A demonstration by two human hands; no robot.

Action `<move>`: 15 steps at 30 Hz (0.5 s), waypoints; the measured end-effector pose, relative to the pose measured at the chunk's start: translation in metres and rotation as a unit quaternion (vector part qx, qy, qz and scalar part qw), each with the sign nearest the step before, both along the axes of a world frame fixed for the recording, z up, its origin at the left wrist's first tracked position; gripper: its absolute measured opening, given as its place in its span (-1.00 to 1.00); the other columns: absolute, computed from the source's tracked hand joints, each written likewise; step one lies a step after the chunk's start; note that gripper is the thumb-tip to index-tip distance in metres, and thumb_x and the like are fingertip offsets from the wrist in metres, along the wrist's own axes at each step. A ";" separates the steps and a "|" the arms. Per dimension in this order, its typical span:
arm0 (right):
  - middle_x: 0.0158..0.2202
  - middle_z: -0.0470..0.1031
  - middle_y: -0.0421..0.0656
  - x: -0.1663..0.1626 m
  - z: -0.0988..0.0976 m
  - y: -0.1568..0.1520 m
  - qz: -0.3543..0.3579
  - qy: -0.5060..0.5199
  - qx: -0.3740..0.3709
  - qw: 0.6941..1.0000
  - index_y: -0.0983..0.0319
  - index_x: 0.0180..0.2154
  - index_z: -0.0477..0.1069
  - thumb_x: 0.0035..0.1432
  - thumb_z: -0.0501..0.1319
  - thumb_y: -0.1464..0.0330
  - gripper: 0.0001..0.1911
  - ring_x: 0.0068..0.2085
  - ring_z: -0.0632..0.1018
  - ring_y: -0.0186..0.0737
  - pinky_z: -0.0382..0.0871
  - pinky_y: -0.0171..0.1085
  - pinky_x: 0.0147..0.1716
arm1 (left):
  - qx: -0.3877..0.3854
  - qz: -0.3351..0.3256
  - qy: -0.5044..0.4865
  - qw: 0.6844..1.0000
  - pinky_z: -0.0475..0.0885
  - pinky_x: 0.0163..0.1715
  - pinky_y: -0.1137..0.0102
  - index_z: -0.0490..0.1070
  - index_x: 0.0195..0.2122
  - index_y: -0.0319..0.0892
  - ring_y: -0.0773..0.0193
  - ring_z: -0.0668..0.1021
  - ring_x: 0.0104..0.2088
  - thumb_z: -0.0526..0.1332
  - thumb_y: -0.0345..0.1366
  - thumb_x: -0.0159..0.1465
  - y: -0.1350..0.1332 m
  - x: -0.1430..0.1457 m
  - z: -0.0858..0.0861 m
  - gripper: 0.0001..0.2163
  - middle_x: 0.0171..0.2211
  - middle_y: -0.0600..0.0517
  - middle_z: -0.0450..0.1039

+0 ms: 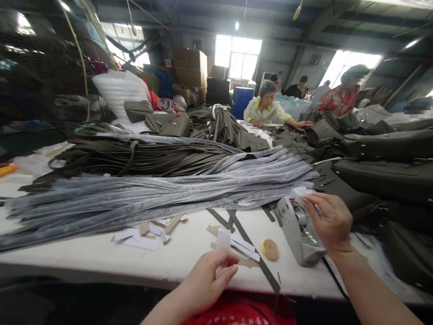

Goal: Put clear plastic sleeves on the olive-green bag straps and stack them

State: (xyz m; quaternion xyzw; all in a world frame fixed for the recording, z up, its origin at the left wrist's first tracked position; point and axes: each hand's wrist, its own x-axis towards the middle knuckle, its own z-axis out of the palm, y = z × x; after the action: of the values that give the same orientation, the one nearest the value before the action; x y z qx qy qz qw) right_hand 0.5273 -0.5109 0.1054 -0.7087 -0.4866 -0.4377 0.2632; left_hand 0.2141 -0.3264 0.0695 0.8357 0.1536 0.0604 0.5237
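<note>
My left hand (207, 280) is near the table's front edge, its thumb and fingers pinched on a small white paper slip (223, 240) held upright. My right hand (329, 221) rests on top of a grey tape dispenser (297, 230), with its fingers closed on a white piece of tape or paper (302, 192) at the dispenser's top. A small tan roll (269, 249) lies on the white table (101, 257) between the hands. Dark straps (252, 250) cross the table just beyond my left hand.
A long pile of plastic-wrapped grey strips (152, 194) and dark olive straps (142, 155) spans the table. Paper scraps (149, 232) lie in front of it. Dark bags (389, 171) are stacked at the right. Seated people (265, 108) work at the far end; boxes stand behind.
</note>
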 end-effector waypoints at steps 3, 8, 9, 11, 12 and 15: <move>-0.19 0.61 -0.07 -0.064 0.007 0.018 0.123 -0.008 -0.054 0.991 0.21 -0.13 0.53 0.20 0.29 0.48 -0.81 -0.19 0.56 -0.14 0.40 -0.17 -0.09 | -0.077 0.003 -0.049 0.996 0.36 -0.01 0.31 0.52 -0.06 -0.18 0.14 0.52 -0.09 0.07 -0.01 0.37 0.001 0.004 0.000 -0.61 -0.12 -0.09 0.55; -0.21 0.63 -0.10 -0.161 0.000 0.045 0.328 0.006 -0.143 0.934 0.28 -0.11 0.50 0.38 0.04 0.47 -0.75 -0.25 0.56 -0.22 0.42 -0.23 -0.20 | -0.354 0.023 -0.087 0.931 0.41 -0.21 0.36 0.54 -0.20 -0.31 0.21 0.54 -0.29 0.06 0.21 0.29 -0.003 0.013 -0.012 -0.40 -0.32 -0.10 0.55; -0.23 0.63 -0.11 -0.174 -0.003 0.049 0.352 0.006 -0.138 0.926 0.29 -0.14 0.50 0.39 0.02 0.47 -0.73 -0.27 0.56 -0.23 0.42 -0.23 -0.21 | -0.399 0.028 -0.076 0.913 0.39 -0.30 0.41 0.54 -0.26 -0.32 0.27 0.51 -0.38 0.15 0.19 0.25 -0.005 0.014 -0.014 -0.44 -0.40 -0.06 0.52; -0.28 0.63 -0.12 -0.192 -0.007 0.057 0.382 0.000 -0.128 0.915 0.30 -0.18 0.50 0.38 0.02 0.49 -0.73 -0.31 0.56 -0.25 0.44 -0.23 -0.20 | -0.462 0.066 -0.061 0.882 0.33 -0.44 0.48 0.53 -0.35 -0.34 0.36 0.45 -0.50 0.31 0.09 0.18 -0.010 0.016 -0.015 -0.53 -0.50 -0.01 0.48; -0.29 0.63 -0.13 -0.197 -0.010 0.060 0.389 0.000 -0.126 0.913 0.30 -0.20 0.50 0.36 0.05 0.50 -0.76 -0.32 0.56 -0.25 0.45 -0.23 -0.19 | -0.481 0.103 -0.071 0.868 0.32 -0.45 0.49 0.51 -0.38 -0.34 0.37 0.45 -0.51 0.34 0.05 0.16 -0.012 0.015 -0.013 -0.57 -0.51 -0.01 0.48; -0.19 0.62 -0.08 -0.197 -0.020 0.069 0.380 0.038 -0.131 0.915 0.31 -0.09 0.48 0.31 0.16 0.48 -0.82 -0.20 0.58 -0.21 0.47 -0.21 -0.11 | -0.500 0.236 -0.191 0.811 0.43 -0.33 0.44 0.41 -0.49 -0.27 0.30 0.54 -0.42 0.35 0.00 0.17 -0.005 0.002 0.001 -0.62 -0.48 -0.02 0.50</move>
State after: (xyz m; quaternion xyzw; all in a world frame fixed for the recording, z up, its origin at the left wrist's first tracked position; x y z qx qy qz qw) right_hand 0.3304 -0.4420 0.0851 -0.5144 -0.7621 -0.2097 0.3326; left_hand 0.2164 -0.3309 0.0707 0.3682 0.2520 0.2557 0.8576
